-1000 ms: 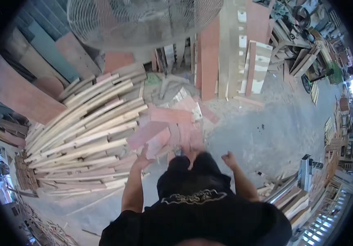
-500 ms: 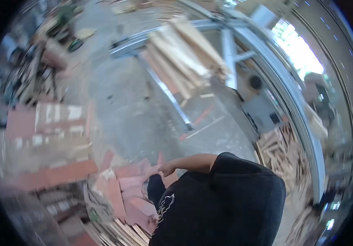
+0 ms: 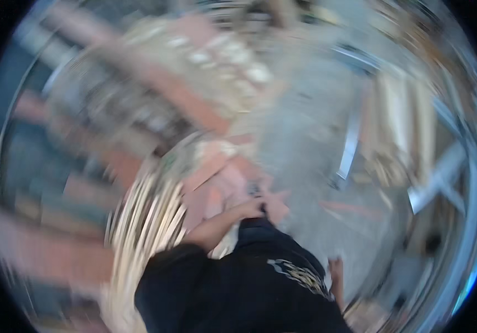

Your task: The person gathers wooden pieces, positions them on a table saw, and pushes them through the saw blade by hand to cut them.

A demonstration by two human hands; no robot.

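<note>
My left hand (image 3: 251,208) hangs in front of my body, over dark trousers and above reddish-pink boards (image 3: 224,186) strewn on the floor. A small dark patch shows at its fingertips; blur hides whether it is a held thing. Beyond that hand, something dark, perhaps footwear, shows among the boards. My right hand (image 3: 335,266) hangs low at my right side, partly covered by my black shirt. Its fingers are smeared, and nothing can be made out in it. Neither hand visibly touches the boards.
Long thin wooden strips (image 3: 147,216) lie at my left. Ahead on the left is a blurred stack of reddish panels (image 3: 194,102). Pale planks (image 3: 402,116) rest by a metal frame (image 3: 441,186) on the right. A metal bar (image 3: 350,147) crosses the grey concrete floor (image 3: 299,133).
My view has swung left, so the planks and metal frame shift rightward. My left arm has come into view. My right hand, earlier in front of me, now shows at my right side.
</note>
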